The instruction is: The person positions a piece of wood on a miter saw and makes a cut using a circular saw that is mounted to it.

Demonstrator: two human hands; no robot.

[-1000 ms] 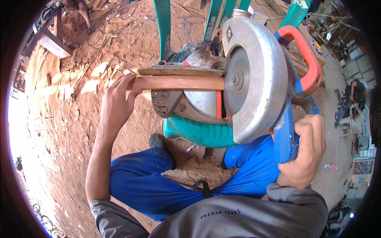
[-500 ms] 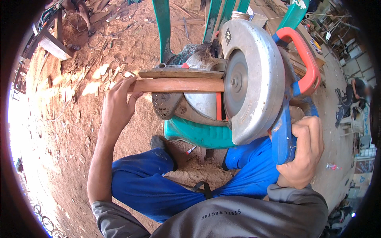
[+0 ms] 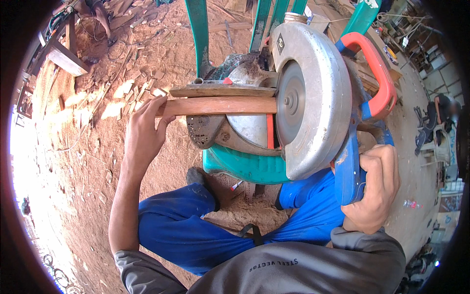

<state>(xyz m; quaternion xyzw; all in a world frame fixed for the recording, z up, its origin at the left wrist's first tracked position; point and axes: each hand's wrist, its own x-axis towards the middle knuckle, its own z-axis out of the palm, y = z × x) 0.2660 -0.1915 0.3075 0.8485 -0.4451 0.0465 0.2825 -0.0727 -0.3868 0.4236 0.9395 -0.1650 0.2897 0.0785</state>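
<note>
A miter saw (image 3: 320,98) with a grey metal guard stands on a green plastic chair (image 3: 247,165) in front of me. My right hand (image 3: 376,188) is wrapped round its blue handle (image 3: 348,169). The round blade (image 3: 291,95) is at the right end of a reddish-brown wooden strip (image 3: 220,105). That strip lies along the saw's fence, which is faced with a weathered board (image 3: 223,91). My left hand (image 3: 147,125) grips the strip's left end, thumb on the near side and fingers over the far side.
Wood scraps (image 3: 142,90) and sawdust cover the ground at the left. A wooden bench (image 3: 66,56) stands at the far left. An orange-red carrying handle (image 3: 374,73) arches off the saw's right side. Another person (image 3: 433,120) is at the far right, and a bare leg shows at the upper left.
Almost nothing differs. Both hands keep their hold, and the strip and saw stay in place apart from a very slight shift of the view.
</note>
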